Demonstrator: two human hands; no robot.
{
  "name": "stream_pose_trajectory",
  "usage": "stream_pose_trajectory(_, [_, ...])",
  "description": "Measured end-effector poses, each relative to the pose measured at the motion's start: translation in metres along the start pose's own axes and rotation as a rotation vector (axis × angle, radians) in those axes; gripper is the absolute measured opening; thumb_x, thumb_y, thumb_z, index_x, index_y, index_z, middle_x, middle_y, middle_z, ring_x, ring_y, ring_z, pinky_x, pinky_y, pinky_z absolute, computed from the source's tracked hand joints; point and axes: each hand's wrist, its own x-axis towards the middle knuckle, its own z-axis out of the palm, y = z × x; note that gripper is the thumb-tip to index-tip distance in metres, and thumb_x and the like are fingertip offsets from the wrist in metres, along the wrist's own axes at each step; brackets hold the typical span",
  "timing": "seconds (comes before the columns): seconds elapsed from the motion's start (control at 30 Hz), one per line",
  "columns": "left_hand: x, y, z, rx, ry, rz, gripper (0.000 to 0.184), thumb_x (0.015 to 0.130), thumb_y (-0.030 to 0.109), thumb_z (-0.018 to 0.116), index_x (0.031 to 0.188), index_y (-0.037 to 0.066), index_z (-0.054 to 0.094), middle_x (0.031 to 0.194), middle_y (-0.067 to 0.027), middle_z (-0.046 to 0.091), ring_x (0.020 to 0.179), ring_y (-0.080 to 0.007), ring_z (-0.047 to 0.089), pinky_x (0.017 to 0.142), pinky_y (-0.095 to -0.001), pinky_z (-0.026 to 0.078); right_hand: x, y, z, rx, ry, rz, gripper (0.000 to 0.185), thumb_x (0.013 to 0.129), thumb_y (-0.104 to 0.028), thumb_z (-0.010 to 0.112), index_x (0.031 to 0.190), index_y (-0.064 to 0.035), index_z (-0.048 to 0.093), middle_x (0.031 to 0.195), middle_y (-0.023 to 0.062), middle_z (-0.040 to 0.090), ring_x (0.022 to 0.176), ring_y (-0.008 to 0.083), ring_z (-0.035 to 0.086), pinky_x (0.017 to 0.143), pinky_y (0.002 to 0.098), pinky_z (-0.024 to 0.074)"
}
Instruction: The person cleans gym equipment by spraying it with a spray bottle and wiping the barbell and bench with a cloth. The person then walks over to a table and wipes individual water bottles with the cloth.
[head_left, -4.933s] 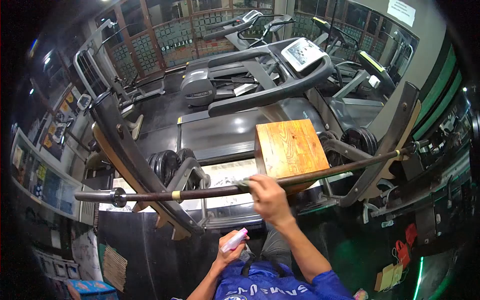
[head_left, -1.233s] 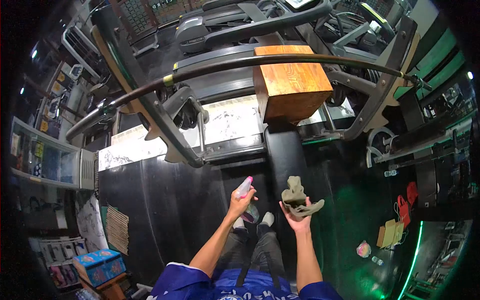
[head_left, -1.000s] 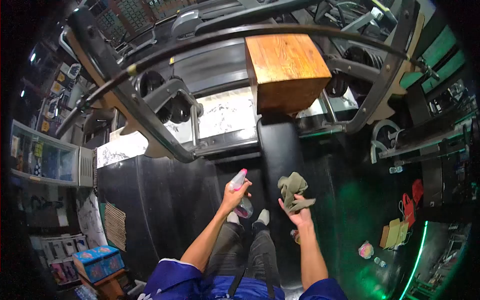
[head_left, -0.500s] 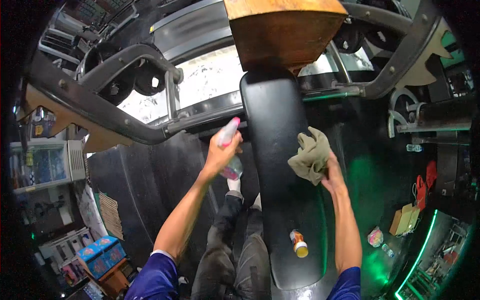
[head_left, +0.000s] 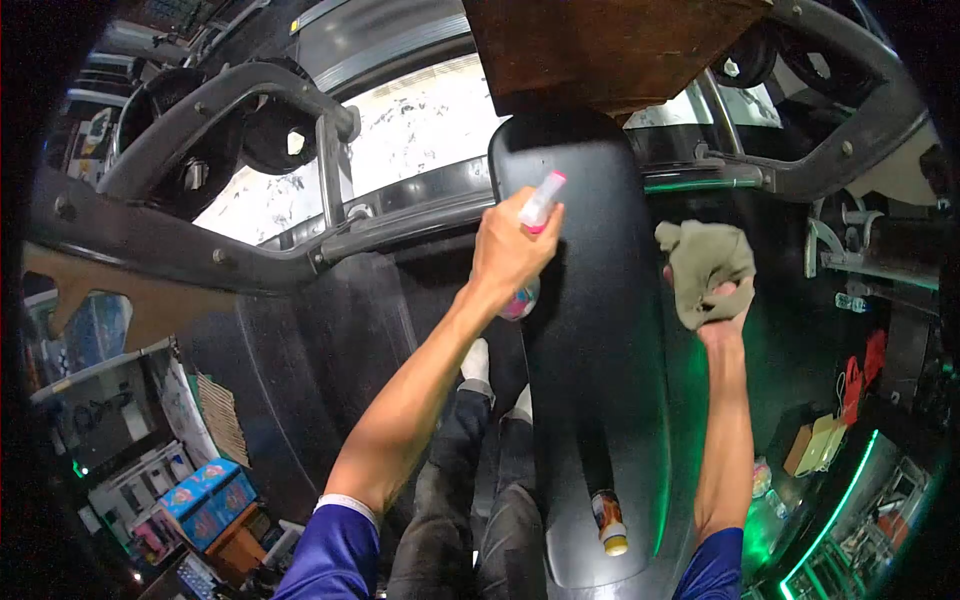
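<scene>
I feel matt, rumpled cloth [head_left: 735, 250] and see smooth, translucent plastic on my spray bottle [head_left: 540, 205]. The bench [head_left: 600, 230] looks smooth with a soft gloss, the box [head_left: 610, 50] dull wood, the rack bar [head_left: 420, 215] shiny metal.

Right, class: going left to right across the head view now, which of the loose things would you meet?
Blue patterned box, spray bottle in the left hand, yellow-capped bottle on the black bench, greenish cloth in the right hand, cardboard box.
</scene>
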Motion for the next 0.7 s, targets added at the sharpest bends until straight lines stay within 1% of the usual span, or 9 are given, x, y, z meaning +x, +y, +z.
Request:
stream_pose_trajectory(0.07, [-0.002, 0.003, 0.000, 0.065, -0.003, 0.013, 0.022, 0.086, 0.022, 0.069, 0.082, 0.002, 0.061, 0.064, -0.0168, 0.060, 0.056, -0.0294, 0.061, 0.057, -0.0374, 0.047, 0.033, 0.003, -0.007, -0.090, 0.063, -0.114, 0.047, 0.101, -0.038, 0.039, 0.133, -0.0058, 0.047, 0.131, 0.0107, 0.054, 0.117, 0.0256, 0.057, 0.088, 0.0361, 0.0556])
stream_pose_trajectory(0.2, [-0.022, -0.007, -0.007, -0.059, -0.015, -0.111, 0.019, 0.087, 0.018, 0.068, 0.083, 0.001, 0.061, 0.062, -0.0152, 0.058, 0.054, -0.0246, 0.058, 0.056, -0.0353, 0.046, 0.092, 0.005, 0.029, -0.331, 0.240, -0.264, 0.038, 0.098, -0.024, 0.048, 0.129, -0.0036, 0.048, 0.126, 0.0106, 0.056, 0.108, 0.0242, 0.059, 0.092, 0.0366, 0.0495])
stream_pose_trajectory(0.3, [-0.052, -0.023, -0.013, -0.194, -0.037, -0.167, 0.018, 0.087, 0.017, 0.068, 0.083, 0.002, 0.061, 0.058, -0.0097, 0.052, 0.052, -0.0132, 0.047, 0.053, -0.0325, 0.042, 0.141, 0.022, 0.071, -1.018, 0.210, -0.760, 0.032, 0.094, -0.016, 0.055, 0.122, -0.0014, 0.053, 0.117, 0.0150, 0.061, 0.101, 0.0304, 0.061, 0.088, 0.0399, 0.0489])
stream_pose_trajectory(0.37, [-0.075, -0.025, -0.019, -0.192, -0.079, -0.267, 0.016, 0.088, 0.016, 0.069, 0.083, 0.002, 0.062, 0.058, -0.0082, 0.054, 0.052, -0.0121, 0.050, 0.052, -0.0308, 0.043, 0.173, 0.038, 0.095, -1.303, 0.266, -0.711, 0.032, 0.093, -0.021, 0.057, 0.118, -0.0001, 0.056, 0.118, 0.0190, 0.061, 0.107, 0.0374, 0.059, 0.092, 0.0424, 0.0468])
stream_pose_trajectory(0.43, [-0.092, -0.016, -0.031, -0.278, -0.121, -0.447, 0.013, 0.088, 0.014, 0.068, 0.084, 0.002, 0.064, 0.058, -0.0062, 0.057, 0.053, -0.0105, 0.057, 0.052, -0.0291, 0.045, 0.192, 0.057, 0.118, -1.508, -0.014, -0.645, 0.040, 0.091, -0.029, 0.060, 0.122, -0.0031, 0.058, 0.128, 0.0218, 0.057, 0.115, 0.0407, 0.055, 0.097, 0.0442, 0.0451])
stream_pose_trajectory(0.47, [-0.107, -0.040, -0.029, -0.199, -0.105, -0.333, 0.010, 0.088, 0.012, 0.068, 0.086, 0.002, 0.065, 0.060, -0.0050, 0.060, 0.057, -0.0105, 0.062, 0.053, -0.0282, 0.047, 0.189, 0.073, 0.128, -1.673, 0.018, -0.700, 0.042, 0.092, -0.032, 0.058, 0.125, -0.0050, 0.058, 0.130, 0.0220, 0.056, 0.115, 0.0401, 0.056, 0.098, 0.0452, 0.0449])
stream_pose_trajectory(0.5, [-0.115, -0.040, -0.035, -0.211, -0.122, -0.383, 0.009, 0.089, 0.011, 0.067, 0.088, 0.002, 0.066, 0.063, -0.0054, 0.063, 0.058, -0.0116, 0.063, 0.054, -0.0290, 0.048, 0.181, 0.084, 0.138, -1.841, 0.047, -0.750, 0.044, 0.093, -0.034, 0.057, 0.127, -0.0069, 0.059, 0.132, 0.0221, 0.055, 0.116, 0.0395, 0.056, 0.099, 0.0462, 0.0447])
stream_pose_trajectory(0.63, [-0.145, -0.056, -0.042, -0.246, -0.066, -0.374, 0.010, 0.089, 0.012, 0.067, 0.088, 0.002, 0.066, 0.071, -0.0078, 0.067, 0.059, -0.0127, 0.065, 0.058, -0.0296, 0.050, 0.189, 0.081, 0.128, -1.781, 0.045, -0.687, 0.043, 0.095, -0.033, 0.055, 0.131, -0.0090, 0.058, 0.134, 0.0226, 0.054, 0.117, 0.0405, 0.055, 0.100, 0.0463, 0.0452])
stream_pose_trajectory(0.7, [-0.151, -0.061, -0.044, -0.266, -0.108, -0.456, 0.011, 0.090, 0.013, 0.067, 0.088, 0.003, 0.067, 0.071, -0.0067, 0.067, 0.061, -0.0110, 0.065, 0.058, -0.0276, 0.050, 0.192, 0.086, 0.141, -1.710, 0.091, -0.664, 0.040, 0.095, -0.029, 0.055, 0.129, -0.0076, 0.059, 0.129, 0.0252, 0.056, 0.110, 0.0420, 0.059, 0.092, 0.0479, 0.0495])
